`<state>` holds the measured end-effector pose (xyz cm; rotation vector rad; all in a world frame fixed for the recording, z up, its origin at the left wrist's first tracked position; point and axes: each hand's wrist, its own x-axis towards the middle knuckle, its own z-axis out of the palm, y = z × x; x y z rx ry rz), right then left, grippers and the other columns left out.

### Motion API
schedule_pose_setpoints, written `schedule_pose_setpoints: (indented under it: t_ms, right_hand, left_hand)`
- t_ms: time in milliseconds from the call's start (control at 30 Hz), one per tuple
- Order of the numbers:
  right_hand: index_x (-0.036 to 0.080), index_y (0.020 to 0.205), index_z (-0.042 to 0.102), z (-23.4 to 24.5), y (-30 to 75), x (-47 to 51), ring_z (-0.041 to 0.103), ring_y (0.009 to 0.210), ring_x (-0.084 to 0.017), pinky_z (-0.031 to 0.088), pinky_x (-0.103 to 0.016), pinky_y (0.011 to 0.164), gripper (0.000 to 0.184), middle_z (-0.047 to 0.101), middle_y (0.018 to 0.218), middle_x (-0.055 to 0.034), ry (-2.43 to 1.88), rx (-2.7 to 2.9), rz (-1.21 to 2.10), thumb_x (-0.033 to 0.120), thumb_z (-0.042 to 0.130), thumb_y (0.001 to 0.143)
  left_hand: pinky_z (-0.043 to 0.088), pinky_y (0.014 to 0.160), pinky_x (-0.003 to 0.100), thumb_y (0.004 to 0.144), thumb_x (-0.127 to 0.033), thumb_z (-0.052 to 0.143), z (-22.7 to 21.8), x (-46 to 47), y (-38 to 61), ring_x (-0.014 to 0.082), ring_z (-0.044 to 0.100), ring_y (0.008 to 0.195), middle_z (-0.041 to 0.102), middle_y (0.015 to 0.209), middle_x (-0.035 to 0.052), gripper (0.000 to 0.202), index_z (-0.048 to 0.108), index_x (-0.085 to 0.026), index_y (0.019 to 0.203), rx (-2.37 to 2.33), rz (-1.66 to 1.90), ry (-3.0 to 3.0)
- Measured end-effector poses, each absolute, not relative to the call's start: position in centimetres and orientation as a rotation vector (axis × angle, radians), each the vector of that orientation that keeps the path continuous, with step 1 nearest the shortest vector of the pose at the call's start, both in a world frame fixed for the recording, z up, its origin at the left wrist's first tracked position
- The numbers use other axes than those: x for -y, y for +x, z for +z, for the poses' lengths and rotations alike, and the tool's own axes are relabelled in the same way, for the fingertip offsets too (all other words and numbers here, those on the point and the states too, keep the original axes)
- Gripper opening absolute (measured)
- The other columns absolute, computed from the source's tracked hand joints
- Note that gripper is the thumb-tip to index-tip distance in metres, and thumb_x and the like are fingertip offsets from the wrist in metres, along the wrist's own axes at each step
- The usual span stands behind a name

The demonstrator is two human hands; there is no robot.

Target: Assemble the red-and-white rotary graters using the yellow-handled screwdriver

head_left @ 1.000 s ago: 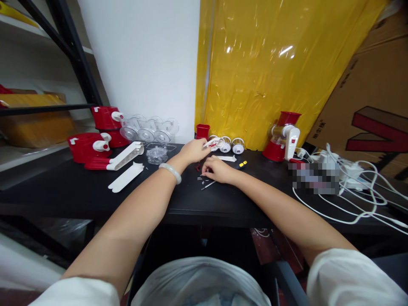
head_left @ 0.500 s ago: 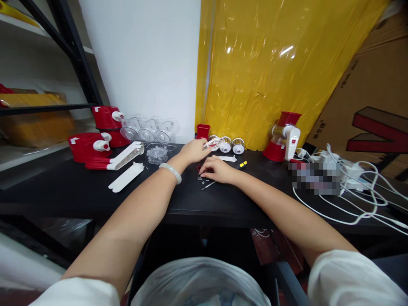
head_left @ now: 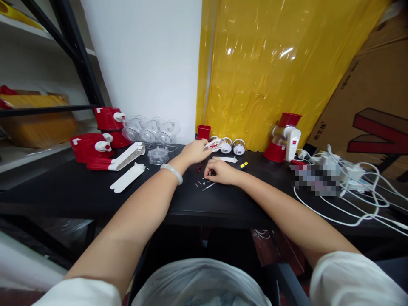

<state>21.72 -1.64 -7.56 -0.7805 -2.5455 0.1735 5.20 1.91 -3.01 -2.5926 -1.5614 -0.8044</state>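
Note:
My left hand (head_left: 195, 152), with a pale bangle on its wrist, is closed on a white plastic part (head_left: 217, 144) that has red bits in it; its near end is hidden by the fingers. Close to the tabletop, my right hand (head_left: 221, 171) pinches what looks like a small screw (head_left: 203, 178) between thumb and fingertips. Several small screws (head_left: 199, 182) lie below those fingertips, next to a thin metal screwdriver shaft (head_left: 209, 186). A small dark red piece (head_left: 199, 168) rests between the hands. Behind my right hand lies a flat white strip (head_left: 227, 159).
Red grinder bases (head_left: 89, 148), a white crank arm (head_left: 129, 156), a white cover (head_left: 128, 177) and clear plastic parts (head_left: 158, 155) occupy the left. Drum cutters (head_left: 239, 146) and a red pusher (head_left: 204, 131) stand behind. An assembled grinder (head_left: 282, 138) and white cables (head_left: 366, 182) are at right.
My right hand has shifted slightly right and down from the red piece to the screws. The screws lie more spread out. My left hand keeps its hold.

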Motion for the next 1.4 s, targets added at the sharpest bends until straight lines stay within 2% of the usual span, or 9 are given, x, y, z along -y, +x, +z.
schedule_pose_setpoints:
  t_ms: [200,300,500,767,1000,1200,1400]
  right_hand:
    - [0.018,0.077,0.072,-7.5,23.0,1.6,0.056,0.076,-0.014,0.043,-0.028,0.076,0.002,0.064,0.079,-0.002,-0.793,2.544,0.327,0.018,0.071,0.075]
    - [0.017,0.078,0.071,-7.4,22.9,1.7,0.057,0.074,-0.013,0.044,-0.027,0.072,0.01,0.064,0.081,-0.0024,-0.781,2.546,0.403,0.026,0.075,0.074]
    - [0.017,0.075,0.07,-7.7,22.9,1.3,0.056,0.072,-0.012,0.044,-0.027,0.071,0.004,0.063,0.077,-0.0012,-0.842,2.524,0.351,0.018,0.074,0.074]
    - [0.018,0.073,0.07,-8.0,23.3,0.5,0.054,0.07,-0.014,0.042,-0.029,0.073,0.005,0.062,0.068,-0.0007,-0.868,2.506,0.125,0.019,0.075,0.074]
    - [0.02,0.087,0.075,-7.3,22.5,1.8,0.057,0.081,-0.016,0.043,-0.029,0.08,0.014,0.066,0.084,-0.0036,-0.705,2.511,0.347,0.028,0.077,0.075]
    - [0.019,0.08,0.074,-7.2,21.6,2.6,0.056,0.081,-0.015,0.039,-0.03,0.083,0.007,0.064,0.079,-0.0017,-0.75,2.571,0.347,0.025,0.077,0.076]
    - [0.017,0.077,0.071,-7.2,21.7,2.6,0.055,0.075,-0.013,0.04,-0.028,0.078,0.003,0.064,0.077,-0.0015,-0.793,2.555,0.323,0.019,0.074,0.077]
  left_hand:
    - [0.043,0.061,0.026,0.086,-0.043,0.048,-3.1,-1.9,5.2,0.02,0.065,0.074,0.072,0.09,0.0072,0.033,0.064,-0.018,0.101,1.546,-0.813,-2.611]
    - [0.043,0.061,0.026,0.086,-0.043,0.048,-3.2,-2.0,5.2,0.02,0.065,0.074,0.071,0.089,0.0067,0.033,0.063,-0.019,0.101,1.542,-0.814,-2.611]
    - [0.043,0.061,0.027,0.085,-0.043,0.048,-3.2,-2.1,5.2,0.0206,0.064,0.074,0.071,0.088,0.0065,0.033,0.063,-0.019,0.101,1.546,-0.802,-2.599]
    - [0.044,0.063,0.027,0.086,-0.045,0.047,-3.0,-1.8,5.2,0.0209,0.065,0.076,0.071,0.089,0.0075,0.035,0.064,-0.018,0.101,1.541,-0.803,-2.603]
    - [0.043,0.063,0.026,0.087,-0.044,0.047,-3.1,-1.8,5.2,0.021,0.065,0.078,0.072,0.093,0.0075,0.034,0.063,-0.018,0.102,1.535,-0.788,-2.619]
    - [0.041,0.06,0.026,0.086,-0.042,0.048,-3.0,-1.9,5.3,0.0211,0.065,0.076,0.071,0.09,0.0072,0.032,0.063,-0.018,0.101,1.551,-0.781,-2.609]
    - [0.039,0.058,0.026,0.086,-0.043,0.047,-3.0,-1.8,5.2,0.0195,0.064,0.072,0.071,0.088,0.0069,0.033,0.063,-0.018,0.1,1.56,-0.795,-2.622]
